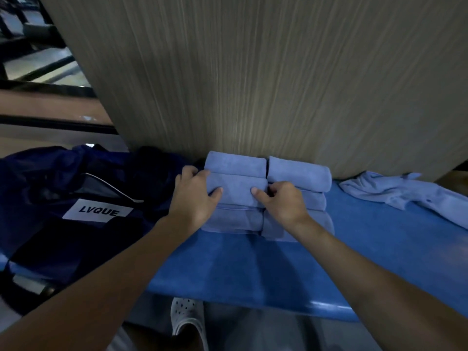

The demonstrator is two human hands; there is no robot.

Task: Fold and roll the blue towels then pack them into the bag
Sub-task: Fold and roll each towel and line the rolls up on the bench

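1. Your left grip (pixel 195 197) holds the left end of the middle roll (pixel 236 188) in the left column. The fingers wrap round the end and the thumb presses on the front face.
2. Your right grip (pixel 283 202) holds the same roll's right end. The thumb is on the front and the fingers curl into the seam between the two columns.
3. The stack (pixel 298 173) sits at the far edge of the counter (pixel 253 269), backed against the panel (pixel 253 84). It looks like two columns of three rolls each.
4. The bag (pixel 76 188) lies on the counter's left end, just beside the stack. Its mouth is dark and slack, and how wide it gapes cannot be told.
5. A loose towel (pixel 405 191) lies crumpled near the far right corner, well apart from the stack and not yet folded.
6. Expect the roll to be light, soft and springy, with nothing stiff inside. It squashes under your thumbs and is likely to unwind if the outer flap is left free.
7. Take it by both ends, as you do now, and squeeze inward so the flap stays trapped.
8. Plush cloth clings to plush cloth. One roll lies on top of yours, so a straight pull will probably drag it along. Lift slightly or steady the upper roll first.
9. This looks like the packing step, with the bag close on the left.
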